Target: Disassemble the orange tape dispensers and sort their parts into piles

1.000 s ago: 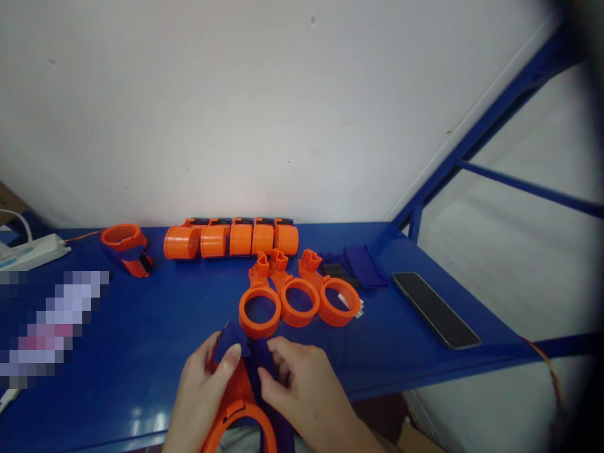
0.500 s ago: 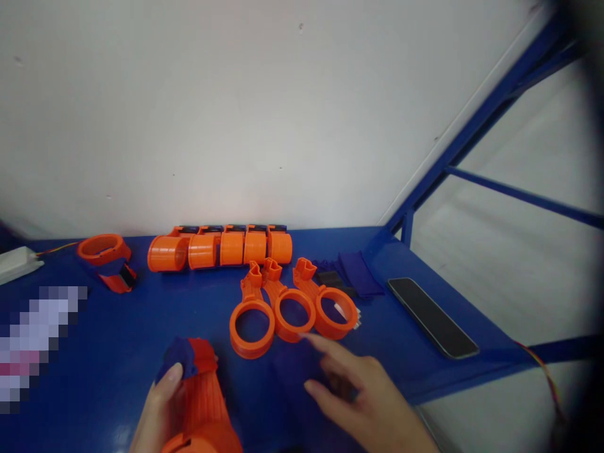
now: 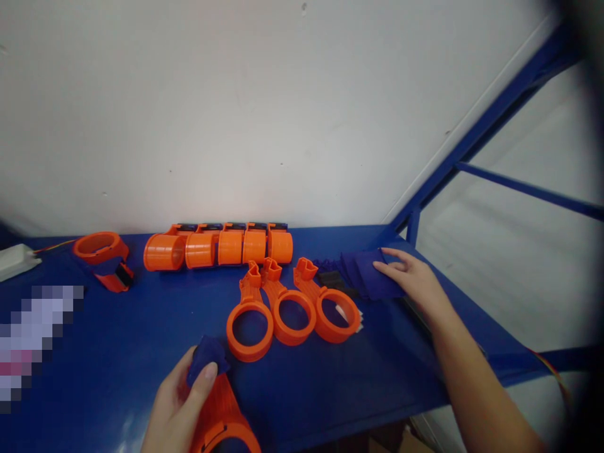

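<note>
So my left hand (image 3: 177,409) is down at the bottom edge, fingers curled, gripping a long orange plastic ring-handled piece (image 3: 221,402) with a dark blue fabric patch (image 3: 206,358) bunched at its top end. The piece sits low in the view, and its ring is cut off by the frame. My right hand (image 3: 406,270) is stretched out and open, fingertips resting on a stack of dark blue fabric strips (image 3: 363,275), not clenched around anything as far as I can tell. Just left of that stack are some black strips (image 3: 333,279), partly tucked beside it. Three orange plastic rings with handles (image 3: 292,318) lie side by side on the glossy blue metal bench (image 3: 117,340), right below a tight row of five orange plastic cylinders (image 3: 231,247). Further left there's an orange ring with a blue strap (image 3: 100,247), and it looks like a white power strip (image 3: 16,261) sits near the corner.
</note>
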Action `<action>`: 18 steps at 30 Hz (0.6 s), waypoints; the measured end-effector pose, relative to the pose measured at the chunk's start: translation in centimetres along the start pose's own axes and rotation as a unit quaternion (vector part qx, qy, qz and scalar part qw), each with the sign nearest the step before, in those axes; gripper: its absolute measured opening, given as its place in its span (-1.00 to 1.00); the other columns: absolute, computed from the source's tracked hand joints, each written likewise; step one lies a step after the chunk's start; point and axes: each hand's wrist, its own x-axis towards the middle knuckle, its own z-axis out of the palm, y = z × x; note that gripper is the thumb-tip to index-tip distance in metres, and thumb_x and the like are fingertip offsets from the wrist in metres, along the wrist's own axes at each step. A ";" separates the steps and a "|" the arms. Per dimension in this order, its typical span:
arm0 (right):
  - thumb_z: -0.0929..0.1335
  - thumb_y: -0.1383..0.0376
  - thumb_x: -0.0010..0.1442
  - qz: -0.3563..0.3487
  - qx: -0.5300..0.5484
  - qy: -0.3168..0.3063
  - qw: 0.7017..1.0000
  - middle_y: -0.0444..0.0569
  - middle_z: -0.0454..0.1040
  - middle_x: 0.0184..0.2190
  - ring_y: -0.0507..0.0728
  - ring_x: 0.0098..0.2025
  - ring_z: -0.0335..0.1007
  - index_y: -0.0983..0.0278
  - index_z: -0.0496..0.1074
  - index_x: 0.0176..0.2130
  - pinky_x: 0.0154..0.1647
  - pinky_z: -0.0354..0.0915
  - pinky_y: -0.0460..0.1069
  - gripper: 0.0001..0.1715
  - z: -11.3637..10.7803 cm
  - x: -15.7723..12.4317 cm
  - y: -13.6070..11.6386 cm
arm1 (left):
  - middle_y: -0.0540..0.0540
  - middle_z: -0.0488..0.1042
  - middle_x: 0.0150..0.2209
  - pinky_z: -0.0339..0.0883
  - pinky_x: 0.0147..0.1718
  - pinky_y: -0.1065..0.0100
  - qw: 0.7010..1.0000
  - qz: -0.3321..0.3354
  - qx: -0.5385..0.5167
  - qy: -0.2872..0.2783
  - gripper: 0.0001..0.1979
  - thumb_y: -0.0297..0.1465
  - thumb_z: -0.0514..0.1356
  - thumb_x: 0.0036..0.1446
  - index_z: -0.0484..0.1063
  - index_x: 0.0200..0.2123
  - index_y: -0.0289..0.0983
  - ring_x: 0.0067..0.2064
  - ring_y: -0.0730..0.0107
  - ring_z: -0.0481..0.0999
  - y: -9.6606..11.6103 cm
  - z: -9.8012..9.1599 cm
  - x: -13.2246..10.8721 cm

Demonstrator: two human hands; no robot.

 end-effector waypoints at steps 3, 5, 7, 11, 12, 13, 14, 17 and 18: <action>0.44 0.06 -0.05 -0.003 -0.036 -0.034 0.999 -0.08 0.50 -0.54 0.11 -0.50 0.40 0.33 0.50 -0.08 -0.48 0.23 -0.02 -0.42 1.5 1.6 0.4 | -0.14 0.64 -0.22 0.33 0.05 0.16 1.000 0.000 0.006 -0.023 -0.50 -0.08 0.29 -0.06 0.51 -0.13 -0.32 0.05 -0.04 0.48 -0.4 -0.4 0.4; 0.44 0.07 -0.08 -0.005 -0.065 -0.031 0.997 -0.06 0.49 -0.50 0.11 -0.48 0.38 0.33 0.51 -0.10 -0.44 0.22 0.00 -0.43 2.1 2.2 0.6 | -0.14 0.64 -0.20 0.36 0.01 0.20 1.000 0.003 0.013 -0.017 -0.49 -0.07 0.30 -0.07 0.52 -0.14 -0.32 0.04 -0.02 0.49 -0.4 -0.5 0.6; 0.44 0.06 -0.08 -0.009 -0.088 -0.019 0.996 -0.03 0.48 -0.46 0.11 -0.49 0.35 0.34 0.50 -0.11 -0.42 0.21 0.02 -0.42 2.2 2.4 0.6 | -0.14 0.64 -0.18 0.40 -0.04 0.21 1.000 0.001 0.011 -0.017 -0.49 -0.07 0.32 -0.09 0.53 -0.16 -0.31 0.00 -0.03 0.52 -0.3 -0.4 0.7; 0.39 0.06 0.01 -0.032 -0.115 0.032 0.992 0.05 0.46 -0.31 0.14 -0.39 0.33 0.36 0.46 -0.05 -0.29 0.25 0.06 -0.42 1.6 1.4 -0.7 | -0.14 0.65 -0.23 0.44 -0.10 0.22 1.000 0.002 -0.017 -0.015 -0.50 -0.08 0.33 -0.09 0.53 -0.16 -0.32 -0.05 -0.01 0.55 0.5 0.3 0.3; 0.36 0.06 0.05 -0.044 -0.113 0.049 0.991 0.07 0.45 -0.27 0.15 -0.36 0.33 0.35 0.44 -0.03 -0.25 0.25 0.07 -0.44 1.4 0.8 -1.5 | -0.13 0.65 -0.26 0.45 -0.14 0.23 1.000 0.003 -0.026 -0.014 -0.49 -0.09 0.33 -0.10 0.53 -0.16 -0.32 -0.09 0.00 0.57 0.7 0.5 0.2; 0.33 0.08 0.10 -0.058 -0.105 0.064 0.991 0.07 0.44 -0.24 0.14 -0.34 0.33 0.33 0.43 -0.01 -0.23 0.26 0.06 -0.47 1.1 -0.1 -2.4 | -0.13 0.66 -0.28 0.47 -0.19 0.25 0.999 0.000 -0.034 -0.014 -0.49 -0.09 0.34 -0.11 0.53 -0.15 -0.32 -0.14 0.03 0.59 0.9 0.6 0.1; 0.30 0.09 0.15 -0.072 -0.093 0.076 0.990 0.05 0.44 -0.23 0.13 -0.33 0.33 0.30 0.43 -0.01 -0.24 0.26 0.04 -0.51 0.8 -1.2 -3.5 | -0.12 0.66 -0.29 0.48 -0.24 0.27 0.999 -0.005 -0.042 -0.015 -0.49 -0.10 0.34 -0.11 0.52 -0.14 -0.32 -0.19 0.06 0.60 1.0 0.7 0.0; 0.27 0.12 0.22 -0.118 -0.017 0.047 0.992 -0.04 0.48 -0.32 0.08 -0.42 0.36 0.19 0.46 -0.08 -0.43 0.27 -0.04 -0.65 0.2 -5.9 -7.2 | -0.12 0.65 -0.34 0.48 -0.39 0.30 0.997 -0.029 -0.059 -0.027 -0.48 -0.11 0.35 -0.11 0.48 -0.13 -0.31 -0.32 0.12 0.62 1.1 0.7 0.0; 0.28 0.15 0.22 -0.138 0.023 0.001 0.990 -0.06 0.50 -0.36 0.08 -0.43 0.39 0.18 0.49 -0.16 -0.44 0.27 -0.05 -0.72 0.0 -7.8 -8.4 | -0.12 0.65 -0.35 0.47 -0.42 0.31 0.997 -0.032 -0.062 -0.024 -0.48 -0.11 0.35 -0.11 0.47 -0.13 -0.31 -0.34 0.13 0.62 1.0 0.6 0.0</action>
